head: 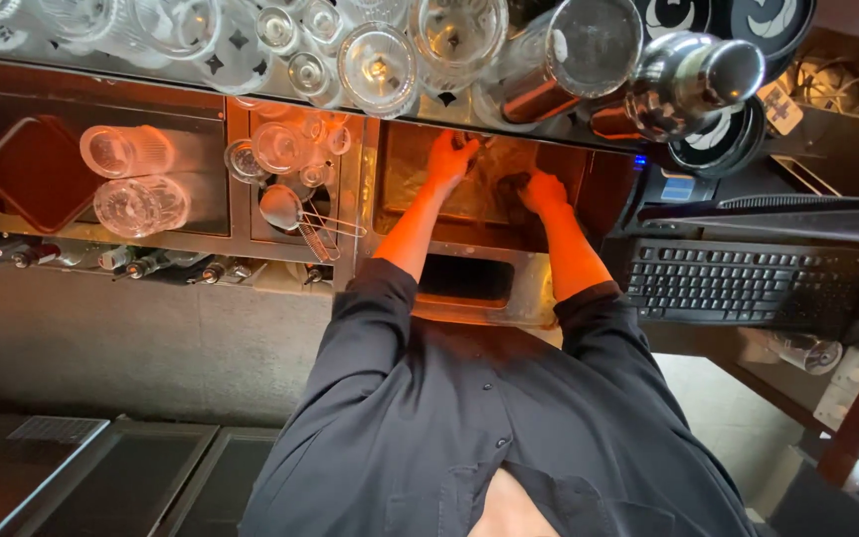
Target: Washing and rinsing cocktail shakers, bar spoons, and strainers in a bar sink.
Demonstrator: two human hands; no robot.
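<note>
Both hands in the bar sink [402, 169] | left hand [450, 157] curled on a small utensil | right hand [543, 191] gripping a dark cloth [512, 185], apparently for washing | glasses [133, 179] drying left of sink

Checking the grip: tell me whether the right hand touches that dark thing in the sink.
Touching. The head view shows the right hand closed against the dark object, with no gap.

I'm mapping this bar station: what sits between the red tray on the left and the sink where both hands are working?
In the head view, between the red tray and the sink lie two ribbed glasses on their sides, then a compartment with smaller glasses and a strainer.
</note>
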